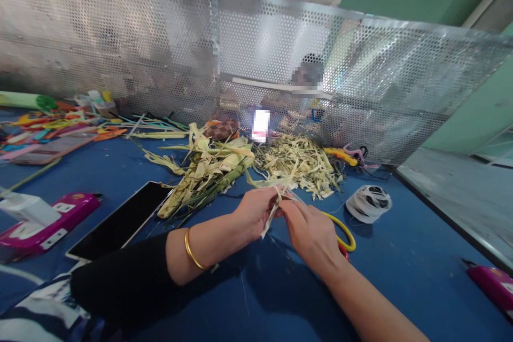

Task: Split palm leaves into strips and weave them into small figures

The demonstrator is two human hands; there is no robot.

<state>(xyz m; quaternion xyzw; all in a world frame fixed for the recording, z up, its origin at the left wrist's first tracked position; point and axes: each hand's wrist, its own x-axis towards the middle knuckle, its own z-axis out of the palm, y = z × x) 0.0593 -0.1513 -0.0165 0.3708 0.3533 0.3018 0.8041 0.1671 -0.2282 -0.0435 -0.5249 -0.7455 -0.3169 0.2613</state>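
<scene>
A narrow strip of pale corn husk (271,218) runs between my hands over the blue table. My left hand (256,211) is closed on it, and a loose end hangs below the fingers. Pressed close from the right, my right hand (310,227) pinches at the same strip; its fingertips are partly hidden. Beneath my right hand lie scissors, with a yellow handle (349,236) and some red showing. Just beyond are a bundle of corn husks (212,171) and a heap of small husk scraps (304,163). To the right sits a spool of white thread (368,203).
A dark-screened tablet (124,219) and a magenta power strip (52,224) lie on the left. Coloured strips (44,131) are piled at the far left. A perforated metal screen (260,37) bounds the back, with a lit phone (261,124) before it.
</scene>
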